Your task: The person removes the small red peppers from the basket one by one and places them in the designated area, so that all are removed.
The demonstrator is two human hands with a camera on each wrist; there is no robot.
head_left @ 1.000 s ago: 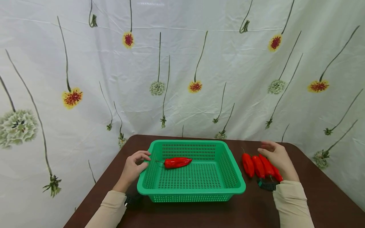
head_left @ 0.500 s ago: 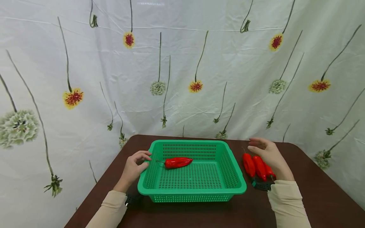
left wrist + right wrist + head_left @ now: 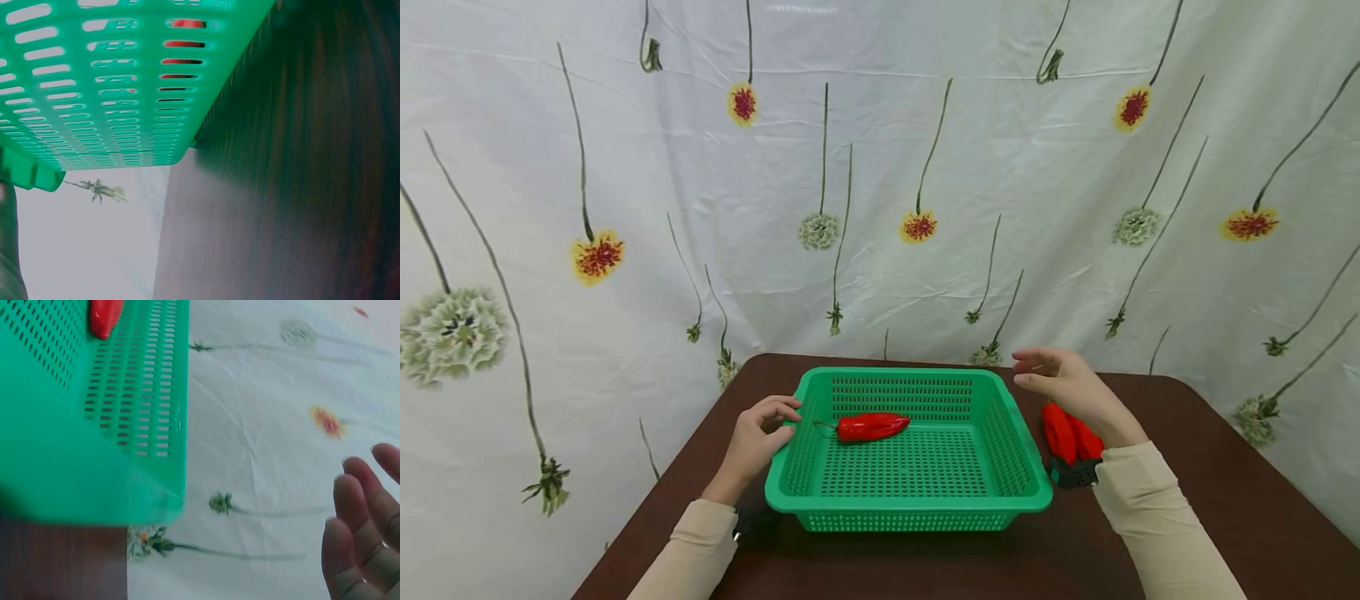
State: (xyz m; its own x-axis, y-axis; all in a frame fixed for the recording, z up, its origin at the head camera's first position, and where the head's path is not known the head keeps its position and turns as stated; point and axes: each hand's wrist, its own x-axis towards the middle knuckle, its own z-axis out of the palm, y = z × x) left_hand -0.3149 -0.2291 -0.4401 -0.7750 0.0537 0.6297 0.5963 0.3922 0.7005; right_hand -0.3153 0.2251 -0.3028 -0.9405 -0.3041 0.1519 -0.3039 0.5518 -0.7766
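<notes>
A green plastic basket with slotted walls stands on the table. Inside it lies a red chili pepper, its thin stem pointing left. My left hand rests at the basket's left rim, fingers loosely bent over the edge; only a sliver of it shows in the left wrist view. My right hand is in the air just right of the basket's back right corner, fingers relaxed and nothing held. Its fingertips show bare in the right wrist view. Further red chili peppers lie beneath the right wrist, partly hidden by it.
The dark brown table ends at a rounded back edge. Right behind it hangs a white cloth printed with flowers. A black strapped device sits at the right wrist.
My right hand has moved left from over the peppers toward the basket, still holding nothing. The left hand and the basket stay put; the view has shifted very slightly.
</notes>
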